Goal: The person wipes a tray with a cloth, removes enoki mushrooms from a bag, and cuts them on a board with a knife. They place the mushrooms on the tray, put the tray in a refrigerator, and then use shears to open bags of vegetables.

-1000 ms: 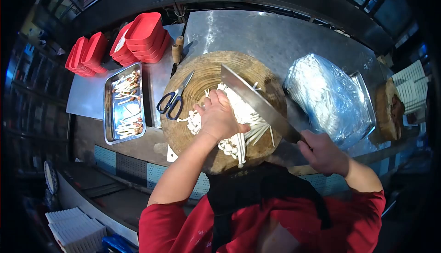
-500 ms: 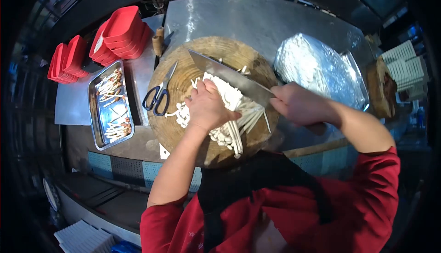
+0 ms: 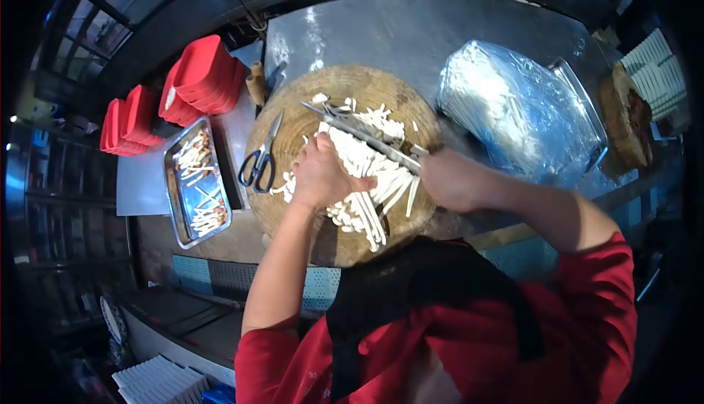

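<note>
My right hand (image 3: 456, 180) is closed round the handle of a cleaver (image 3: 370, 138), whose blade runs across a pile of long-stemmed white mushrooms (image 3: 370, 217). My left hand (image 3: 323, 173) presses on the pile, fingertips curled close to the blade and thumb stretched to the right. Short cut pieces (image 3: 383, 120) lie on the far side of the blade. Everything rests on a round wooden chopping block (image 3: 403, 90). Scissors with dark handles (image 3: 258, 166) lie on the block, left of my left hand. Where the blade's edge meets the mushrooms is partly hidden.
A metal tray (image 3: 226, 222) with brown-tipped mushroom stems stands at the left. Behind it are stacked red baskets (image 3: 209, 74). Right of the block, a blue-tinted plastic bag (image 3: 513, 111) of white mushrooms lies on a metal tray, near another wooden block (image 3: 623, 122).
The blade has turned from showing its broad face to nearly edge-on. More cut pieces lie loose beyond it. My left hand still presses the pile. The whole view has shifted slightly.
</note>
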`<action>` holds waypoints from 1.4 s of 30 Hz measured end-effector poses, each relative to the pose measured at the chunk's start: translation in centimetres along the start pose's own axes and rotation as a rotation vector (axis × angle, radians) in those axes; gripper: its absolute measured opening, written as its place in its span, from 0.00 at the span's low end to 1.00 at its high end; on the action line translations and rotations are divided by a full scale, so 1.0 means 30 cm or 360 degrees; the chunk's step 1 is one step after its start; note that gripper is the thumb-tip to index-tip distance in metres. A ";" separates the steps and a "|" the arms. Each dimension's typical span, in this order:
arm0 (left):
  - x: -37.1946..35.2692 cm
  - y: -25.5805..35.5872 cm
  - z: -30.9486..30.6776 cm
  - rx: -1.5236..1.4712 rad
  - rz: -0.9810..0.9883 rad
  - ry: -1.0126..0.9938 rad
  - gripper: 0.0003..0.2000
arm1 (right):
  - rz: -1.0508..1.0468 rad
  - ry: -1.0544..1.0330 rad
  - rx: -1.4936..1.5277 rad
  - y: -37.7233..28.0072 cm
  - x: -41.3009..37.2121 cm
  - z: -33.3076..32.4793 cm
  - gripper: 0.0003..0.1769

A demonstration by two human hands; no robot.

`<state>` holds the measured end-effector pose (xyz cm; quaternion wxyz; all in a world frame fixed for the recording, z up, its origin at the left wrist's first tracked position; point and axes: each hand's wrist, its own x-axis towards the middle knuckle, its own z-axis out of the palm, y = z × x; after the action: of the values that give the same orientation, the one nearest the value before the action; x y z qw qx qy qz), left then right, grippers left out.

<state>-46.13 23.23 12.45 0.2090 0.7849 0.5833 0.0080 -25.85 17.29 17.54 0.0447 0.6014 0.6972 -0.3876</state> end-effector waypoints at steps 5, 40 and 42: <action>0.001 0.001 0.015 0.0005 0.0019 -0.0021 0.56 | -0.0128 0.0000 0.0038 -0.004 0.067 0.022 0.13; 0.027 -0.087 -0.003 -0.0260 0.0299 -0.0146 0.68 | 0.0028 0.0702 0.0713 -0.062 0.011 0.291 0.29; 0.053 -0.107 0.000 -0.0325 0.0332 -0.0250 0.69 | 0.0118 0.0810 0.0814 -0.088 0.057 0.338 0.29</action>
<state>-48.55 25.43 11.02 0.3307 0.8140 0.4767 0.0276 -32.72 12.70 10.85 -0.2681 0.6954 0.5441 -0.3854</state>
